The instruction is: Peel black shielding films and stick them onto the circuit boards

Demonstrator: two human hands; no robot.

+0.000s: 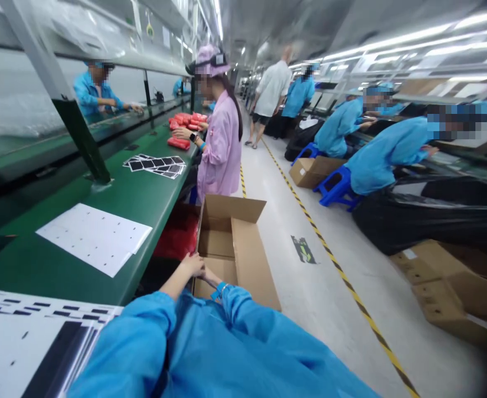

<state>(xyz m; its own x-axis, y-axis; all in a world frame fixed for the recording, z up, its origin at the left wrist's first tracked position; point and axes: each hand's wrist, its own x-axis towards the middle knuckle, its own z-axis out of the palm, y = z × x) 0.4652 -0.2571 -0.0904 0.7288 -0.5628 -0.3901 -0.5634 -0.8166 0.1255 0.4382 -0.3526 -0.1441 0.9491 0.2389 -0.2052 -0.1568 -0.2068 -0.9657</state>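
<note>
My left hand [192, 265] and my right hand [208, 274] meet in front of my body, at the near edge of an open cardboard box [255, 260]. The left one lies over the other, its fingers bent. Much of the right hand is hidden, and whether either holds something cannot be made out. Beside the box, under the bench, is a red bag [181, 237]. On the green bench [143, 199] to the left lie white sheets with small dark marks [96, 235] and a stack of printed sheets [15, 348] nearer to me.
A person in pink [222, 143] stands ahead at the bench, hands at red packets [179, 143]. Black-and-white strips [156, 165] lie nearer. A slanted post [81, 138] rises from the bench. Across the aisle are seated workers, blue stools [336, 187] and cardboard boxes [454, 293].
</note>
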